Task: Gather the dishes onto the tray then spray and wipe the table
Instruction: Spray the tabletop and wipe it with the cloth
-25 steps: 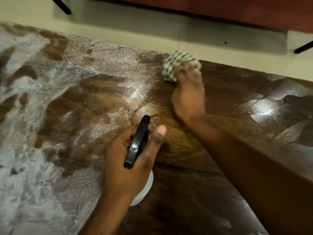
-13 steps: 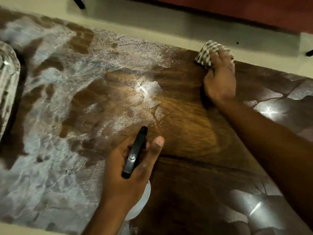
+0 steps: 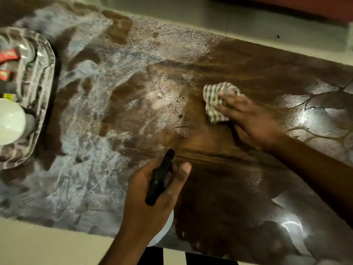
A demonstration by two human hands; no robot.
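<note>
My right hand (image 3: 250, 119) presses a crumpled checked cloth (image 3: 215, 98) flat on the dark wooden table (image 3: 219, 60), near its middle. My left hand (image 3: 150, 196) grips a spray bottle with a black trigger head (image 3: 159, 178) and a white body (image 3: 164, 229), held over the near edge of the table. White spray foam covers the left half of the tabletop; the part under and right of the cloth looks dark and glossy. A clear glass tray (image 3: 41, 73) sits at the far left with a white cup (image 3: 9, 123) and red-labelled items (image 3: 8, 56) on it.
The table's far edge runs diagonally along a pale floor (image 3: 248, 22). Pale floor (image 3: 47, 243) also shows below the near edge at bottom left. Bright light glare lies on the right part of the tabletop.
My right hand has dragged the cloth from the far edge back toward the table's middle. The view has shifted, bringing the tray into sight at left. My left hand keeps its hold on the bottle.
</note>
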